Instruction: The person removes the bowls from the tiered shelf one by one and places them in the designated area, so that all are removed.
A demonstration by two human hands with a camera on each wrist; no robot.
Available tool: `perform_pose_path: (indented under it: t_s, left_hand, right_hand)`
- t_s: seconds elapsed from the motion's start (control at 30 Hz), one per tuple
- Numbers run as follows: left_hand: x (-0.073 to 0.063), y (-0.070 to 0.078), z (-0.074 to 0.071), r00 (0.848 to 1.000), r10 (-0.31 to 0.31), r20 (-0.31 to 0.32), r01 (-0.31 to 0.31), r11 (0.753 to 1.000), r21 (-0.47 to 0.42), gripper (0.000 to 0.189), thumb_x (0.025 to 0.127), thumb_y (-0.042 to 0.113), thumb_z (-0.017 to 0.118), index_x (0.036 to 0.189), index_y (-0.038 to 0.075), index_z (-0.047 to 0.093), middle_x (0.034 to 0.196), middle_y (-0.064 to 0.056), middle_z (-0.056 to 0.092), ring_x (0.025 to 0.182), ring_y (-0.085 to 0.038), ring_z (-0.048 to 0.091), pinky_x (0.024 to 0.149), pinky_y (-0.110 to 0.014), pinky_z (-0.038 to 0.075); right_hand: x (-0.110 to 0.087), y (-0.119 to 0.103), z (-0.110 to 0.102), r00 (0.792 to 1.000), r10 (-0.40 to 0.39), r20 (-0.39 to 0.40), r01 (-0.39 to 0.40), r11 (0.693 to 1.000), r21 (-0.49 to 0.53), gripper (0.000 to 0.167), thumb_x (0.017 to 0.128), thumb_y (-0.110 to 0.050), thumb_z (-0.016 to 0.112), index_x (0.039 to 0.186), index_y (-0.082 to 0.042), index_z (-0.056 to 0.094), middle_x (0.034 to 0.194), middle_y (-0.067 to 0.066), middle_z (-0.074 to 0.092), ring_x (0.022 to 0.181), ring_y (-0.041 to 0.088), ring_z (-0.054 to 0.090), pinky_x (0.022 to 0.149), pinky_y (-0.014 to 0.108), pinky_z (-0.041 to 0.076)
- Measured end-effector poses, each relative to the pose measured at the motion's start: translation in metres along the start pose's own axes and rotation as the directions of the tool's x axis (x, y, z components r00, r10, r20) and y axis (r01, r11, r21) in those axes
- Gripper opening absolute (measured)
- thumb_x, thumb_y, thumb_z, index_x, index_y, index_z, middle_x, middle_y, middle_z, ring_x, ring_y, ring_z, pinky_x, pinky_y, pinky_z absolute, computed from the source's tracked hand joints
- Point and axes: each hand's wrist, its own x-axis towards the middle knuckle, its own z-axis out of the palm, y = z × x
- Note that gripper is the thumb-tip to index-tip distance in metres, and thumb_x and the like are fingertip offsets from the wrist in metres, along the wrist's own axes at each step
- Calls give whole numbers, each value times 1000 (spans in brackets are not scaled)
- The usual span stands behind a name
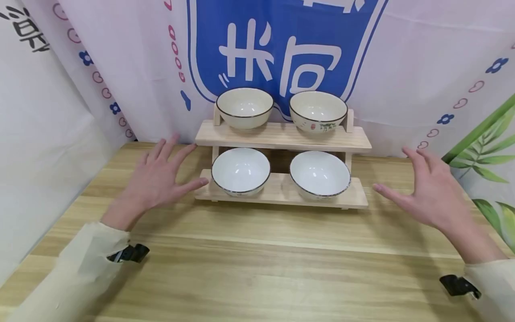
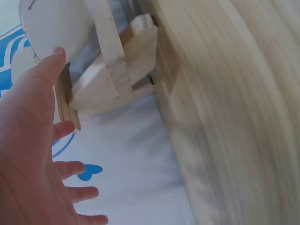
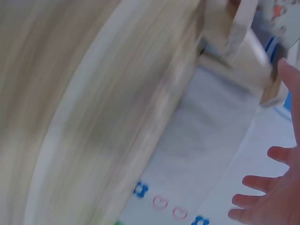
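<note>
A two-tier wooden rack (image 1: 277, 190) stands at the back of the table with two bowls on each tier. On the top tier are a cream bowl with a dark rim (image 1: 244, 107) at left and a similar bowl with a painted side (image 1: 318, 112) at right. Below them sit a left white bowl (image 1: 240, 172) and a right white bowl (image 1: 319, 175). My left hand (image 1: 158, 176) hovers beside the rack's left end, fingers spread and holding nothing. Off the right end is my right hand (image 1: 432, 192), likewise spread and holding nothing.
The wooden table (image 1: 257, 264) spreads in front of the rack. Close behind hangs a printed curtain (image 1: 153, 67) with a blue panel. White cloth (image 1: 44, 147) lines the left side, and printed green leaves (image 1: 488, 156) show at the right.
</note>
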Motion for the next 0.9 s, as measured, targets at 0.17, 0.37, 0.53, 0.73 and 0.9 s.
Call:
perform_pose_path:
  t_s: [0.17, 0.37, 0.53, 0.73, 0.9]
  left_hand:
    - [-1, 8, 0, 998, 63, -25, -65, 992, -105, 97, 95, 78, 56, 169, 22, 28, 178, -22, 12, 158, -56, 23, 121, -79, 26]
    - [-2, 12, 8, 996, 90, -2, -88, 965, -249, 94, 98, 69, 62, 169, 20, 28, 175, -23, 23, 157, -54, 27, 122, -77, 28]
    - [-3, 13, 15, 993, 106, 61, -78, 933, -351, 91, 101, 65, 61, 169, 17, 26, 175, -22, 25, 159, -51, 24, 124, -75, 25]
    - [-2, 12, 21, 986, 149, 79, -97, 884, -458, 83, 104, 53, 63, 168, 12, 28, 173, -21, 29, 153, -49, 38, 122, -70, 35]
    - [-2, 9, 26, 983, 153, 100, -81, 856, -511, 81, 105, 48, 64, 169, 13, 27, 173, -18, 31, 145, -48, 48, 113, -67, 48]
  right_hand:
    - [-8, -30, 1, 999, -32, -16, 34, 979, 199, 108, 88, -53, 84, 167, -5, 27, 162, 37, 33, 145, 60, 33, 110, 81, 31]
    - [-12, -63, 12, 995, -97, 9, 84, 907, 413, 98, 87, -39, 89, 161, -4, 37, 155, 25, 49, 136, 44, 50, 106, 65, 45]
    - [-9, -79, 19, 990, -111, 84, 52, 853, 519, 99, 87, -35, 90, 163, -6, 33, 153, 22, 51, 132, 41, 54, 105, 60, 48]
    - [-1, -93, 27, 978, -93, 189, -33, 819, 573, 111, 85, -37, 91, 168, -8, 22, 157, 20, 46, 130, 38, 55, 101, 37, 57]
    - [4, -103, 33, 974, -89, 209, -57, 795, 603, 118, 82, -36, 94, 168, -7, 19, 163, 19, 39, 132, 36, 51, 90, 15, 52]
